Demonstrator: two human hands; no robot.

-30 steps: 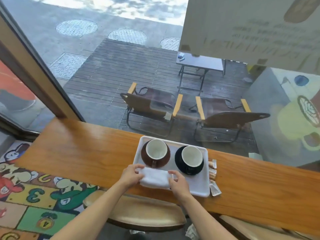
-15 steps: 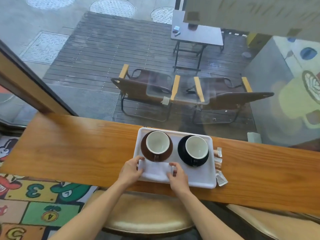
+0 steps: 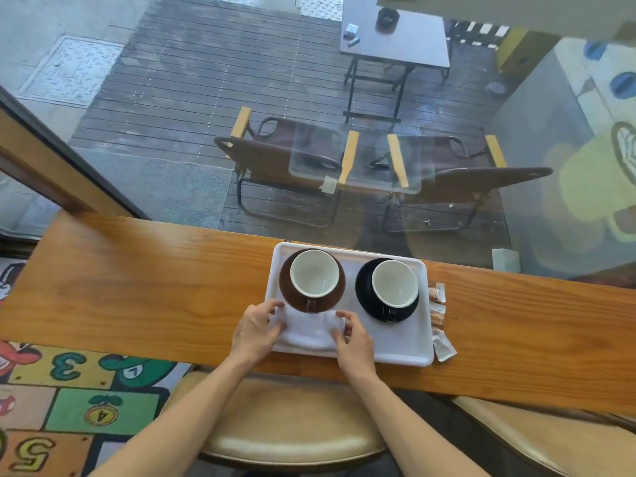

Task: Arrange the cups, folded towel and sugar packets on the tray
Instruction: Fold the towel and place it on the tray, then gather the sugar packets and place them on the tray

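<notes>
While both hands pinch its ends, towel (image 3: 306, 330) lies long-axis L-R on tray (image 3: 402, 349).

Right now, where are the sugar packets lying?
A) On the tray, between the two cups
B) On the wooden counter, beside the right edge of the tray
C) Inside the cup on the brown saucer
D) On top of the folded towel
B: the sugar packets lie in a row on the wooden counter, just outside the right rim of the white tray, not on it.
</notes>
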